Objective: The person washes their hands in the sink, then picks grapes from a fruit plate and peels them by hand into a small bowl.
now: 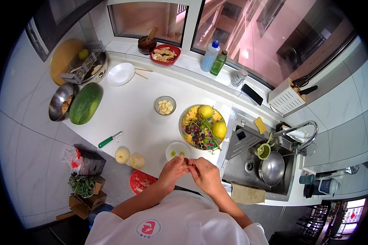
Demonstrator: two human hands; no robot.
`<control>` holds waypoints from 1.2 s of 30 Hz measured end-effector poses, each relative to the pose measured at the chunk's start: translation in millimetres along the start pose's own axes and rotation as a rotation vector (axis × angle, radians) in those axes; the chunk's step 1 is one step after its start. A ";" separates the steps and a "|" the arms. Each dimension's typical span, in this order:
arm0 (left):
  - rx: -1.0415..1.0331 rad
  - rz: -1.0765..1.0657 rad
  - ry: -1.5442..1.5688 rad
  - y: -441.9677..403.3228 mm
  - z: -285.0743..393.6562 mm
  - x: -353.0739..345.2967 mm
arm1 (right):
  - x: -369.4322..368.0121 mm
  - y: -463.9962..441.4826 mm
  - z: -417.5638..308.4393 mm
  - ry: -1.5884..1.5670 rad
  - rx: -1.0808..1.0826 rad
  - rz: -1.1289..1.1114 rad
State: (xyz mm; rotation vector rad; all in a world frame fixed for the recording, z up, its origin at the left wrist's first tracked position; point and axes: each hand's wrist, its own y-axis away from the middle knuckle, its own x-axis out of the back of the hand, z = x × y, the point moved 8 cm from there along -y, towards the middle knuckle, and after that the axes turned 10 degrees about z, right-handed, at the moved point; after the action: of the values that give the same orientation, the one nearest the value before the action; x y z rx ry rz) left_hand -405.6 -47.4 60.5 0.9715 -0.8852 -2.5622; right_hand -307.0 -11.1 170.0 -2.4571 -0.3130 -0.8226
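Observation:
My left hand and my right hand meet at the counter's front edge, fingers pinched together around a small dark reddish piece; what it is I cannot make out. Just beyond them is a small white bowl with a few green grapes in it. Behind and to the right, a patterned yellow plate carries dark grapes and two yellow fruits. A small bowl of peeled garlic cloves stands farther back.
Two pale round fruits and a green-handled knife lie front left. A red bowl sits below the edge. A watermelon is at far left; the sink with a steel pot is right.

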 end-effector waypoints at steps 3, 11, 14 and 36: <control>0.008 0.026 0.005 -2.2 -4.2 2.4 | 0.1 0.4 0.6 -0.004 -0.002 0.009; 0.032 0.028 0.053 -0.4 -4.4 -0.8 | -0.5 2.4 7.5 -0.066 -0.066 0.045; 0.021 0.010 0.063 -2.2 -5.3 -0.2 | -3.1 3.9 11.1 -0.065 -0.065 0.056; -0.016 -0.032 0.040 -9.4 -2.5 3.4 | -10.6 2.4 15.8 -0.017 -0.046 0.007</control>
State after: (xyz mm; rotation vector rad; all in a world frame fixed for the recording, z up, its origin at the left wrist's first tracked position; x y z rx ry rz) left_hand -406.7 -42.7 51.4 1.0367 -0.8441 -2.5626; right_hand -306.7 -5.0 151.9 -2.5076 -0.2941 -0.8148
